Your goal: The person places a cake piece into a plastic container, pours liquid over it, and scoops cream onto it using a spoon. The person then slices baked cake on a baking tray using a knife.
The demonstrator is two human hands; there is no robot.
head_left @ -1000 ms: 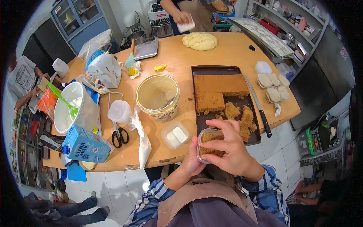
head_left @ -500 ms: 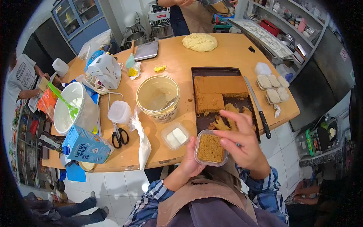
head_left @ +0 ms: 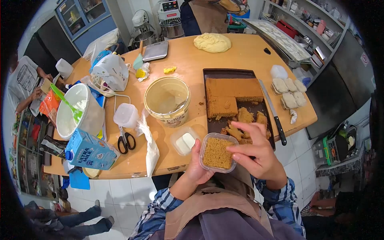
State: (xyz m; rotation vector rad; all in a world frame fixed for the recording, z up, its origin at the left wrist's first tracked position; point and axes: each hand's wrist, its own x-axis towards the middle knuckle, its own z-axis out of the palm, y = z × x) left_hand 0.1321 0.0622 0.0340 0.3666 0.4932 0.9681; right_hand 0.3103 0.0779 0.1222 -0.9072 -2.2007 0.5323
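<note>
One cake slice [head_left: 216, 153] sits in a plastic cup [head_left: 225, 170], just nearside of the tray [head_left: 215, 127]. Left hand [head_left: 198, 167] clasps the cup's side; right hand [head_left: 260, 158] has fingers parted, tips at the cake's edge, contact cannot be told. Risk: fingertip pressure could crumble the cake; a one-sided left hold could let the cup tip. Knife [head_left: 275, 116] beside tray's right edge: sideways reach might knock it.

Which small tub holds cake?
The tub in the left hand, showing brown cake; the tub beside the bucket holds white pieces, the one by the scissors shows none.
</note>
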